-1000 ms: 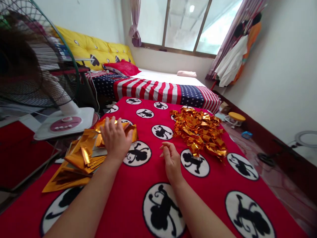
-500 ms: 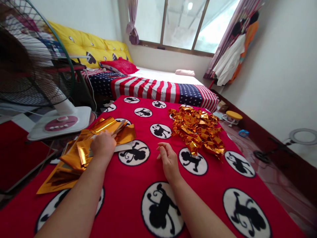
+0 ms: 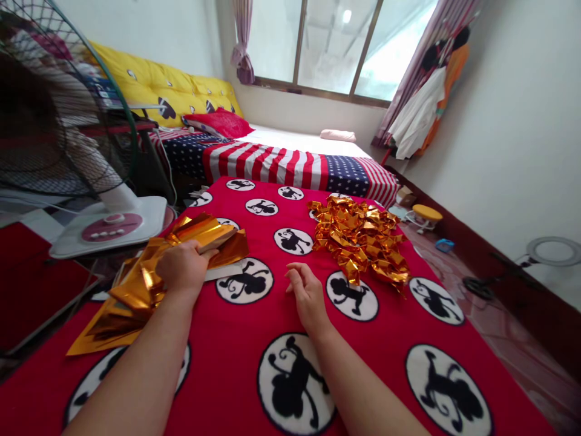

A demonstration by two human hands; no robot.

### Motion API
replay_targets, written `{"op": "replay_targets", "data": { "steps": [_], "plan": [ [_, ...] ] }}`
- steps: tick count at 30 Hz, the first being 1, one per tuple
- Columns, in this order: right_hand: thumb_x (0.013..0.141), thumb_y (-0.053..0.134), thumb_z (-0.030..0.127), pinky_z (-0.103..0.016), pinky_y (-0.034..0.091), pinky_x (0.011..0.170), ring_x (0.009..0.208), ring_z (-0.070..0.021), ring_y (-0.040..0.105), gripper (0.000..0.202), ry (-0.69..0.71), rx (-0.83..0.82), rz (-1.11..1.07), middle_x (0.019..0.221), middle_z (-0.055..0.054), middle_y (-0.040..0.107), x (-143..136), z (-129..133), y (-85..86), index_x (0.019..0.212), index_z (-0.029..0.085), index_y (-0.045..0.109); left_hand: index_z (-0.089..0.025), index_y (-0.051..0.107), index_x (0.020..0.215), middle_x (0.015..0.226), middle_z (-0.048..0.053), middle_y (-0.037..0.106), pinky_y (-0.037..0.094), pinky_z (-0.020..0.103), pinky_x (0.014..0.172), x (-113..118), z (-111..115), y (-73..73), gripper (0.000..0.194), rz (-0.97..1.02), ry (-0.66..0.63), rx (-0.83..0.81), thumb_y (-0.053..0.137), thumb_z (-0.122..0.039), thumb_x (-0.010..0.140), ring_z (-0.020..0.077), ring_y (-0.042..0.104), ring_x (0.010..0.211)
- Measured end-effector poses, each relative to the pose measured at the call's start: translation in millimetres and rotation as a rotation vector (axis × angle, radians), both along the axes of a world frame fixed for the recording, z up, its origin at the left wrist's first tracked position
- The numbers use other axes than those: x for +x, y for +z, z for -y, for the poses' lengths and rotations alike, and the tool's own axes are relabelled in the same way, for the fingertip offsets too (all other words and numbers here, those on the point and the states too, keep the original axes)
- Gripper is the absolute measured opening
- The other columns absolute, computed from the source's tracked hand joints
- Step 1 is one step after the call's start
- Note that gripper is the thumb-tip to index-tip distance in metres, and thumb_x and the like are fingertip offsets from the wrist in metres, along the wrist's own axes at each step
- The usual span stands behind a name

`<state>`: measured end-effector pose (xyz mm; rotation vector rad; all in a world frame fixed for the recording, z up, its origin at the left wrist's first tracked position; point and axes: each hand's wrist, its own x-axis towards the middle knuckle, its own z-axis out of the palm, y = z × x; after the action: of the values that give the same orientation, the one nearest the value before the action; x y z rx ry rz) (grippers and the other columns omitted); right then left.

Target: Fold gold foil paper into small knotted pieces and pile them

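Note:
My left hand (image 3: 184, 265) is closed on a gold foil sheet (image 3: 220, 236) in the pile of shiny gold foil paper (image 3: 131, 303) on the left. Parts of the pile lie under my hand and wrist, and some sheets show a pale back. My right hand (image 3: 308, 297) is empty, with loosely bent fingers and the thumb apart, low over the red cloth (image 3: 218, 375) with black monkey figures in white circles. Beyond it to the right sits a heap of folded gold foil pieces (image 3: 363, 236).
A fan (image 3: 109, 224) stands close by on the left. Behind the cloth-covered surface is a bed (image 3: 290, 169) with a striped and starred cover. On the floor to the right are a yellow stool (image 3: 426, 212) and a ring-shaped stand (image 3: 554, 251).
My left hand has shifted slightly left and toward me, and the foil sheet at its fingers has tilted. My right hand has hardly moved.

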<state>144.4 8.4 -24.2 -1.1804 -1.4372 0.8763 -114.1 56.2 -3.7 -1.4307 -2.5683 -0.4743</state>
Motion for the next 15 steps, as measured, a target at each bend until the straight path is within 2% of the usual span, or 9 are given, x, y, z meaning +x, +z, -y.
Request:
{"op": "replay_targets", "data": {
  "steps": [4,10,15],
  "plan": [
    [0.094,0.047,0.040,-0.025,0.047,0.060,0.064,-0.0143,0.059,0.026,0.000,-0.006,0.004,0.079,-0.001,0.063,0,0,1.3,0.100,0.020,0.062,-0.019,0.075,0.092,0.088,0.019,0.070,0.046,0.039,0.062,4,2,6.9,0.055,0.018,-0.019,-0.043,0.043,-0.063,0.084,0.0372,0.064,0.084],
    [0.093,0.048,0.039,-0.025,0.046,0.059,0.064,-0.0145,0.058,0.025,0.004,-0.003,-0.003,0.076,-0.001,0.062,0,-1,0.1,0.098,0.020,0.063,-0.023,0.074,0.106,0.104,0.018,0.071,0.047,0.041,0.070,9,4,19.1,0.042,0.111,-0.078,-0.192,0.040,-0.041,0.089,0.0376,0.064,0.095],
    [0.092,0.049,0.039,-0.025,0.046,0.060,0.064,-0.0147,0.059,0.024,0.001,-0.002,-0.002,0.076,-0.001,0.063,0,-2,-1.2,0.096,0.020,0.064,-0.026,0.075,0.106,0.099,0.017,0.072,0.047,0.041,0.067,6,5,18.5,0.044,0.098,-0.064,-0.125,0.045,-0.050,0.085,0.0383,0.064,0.092]
  ]
}}
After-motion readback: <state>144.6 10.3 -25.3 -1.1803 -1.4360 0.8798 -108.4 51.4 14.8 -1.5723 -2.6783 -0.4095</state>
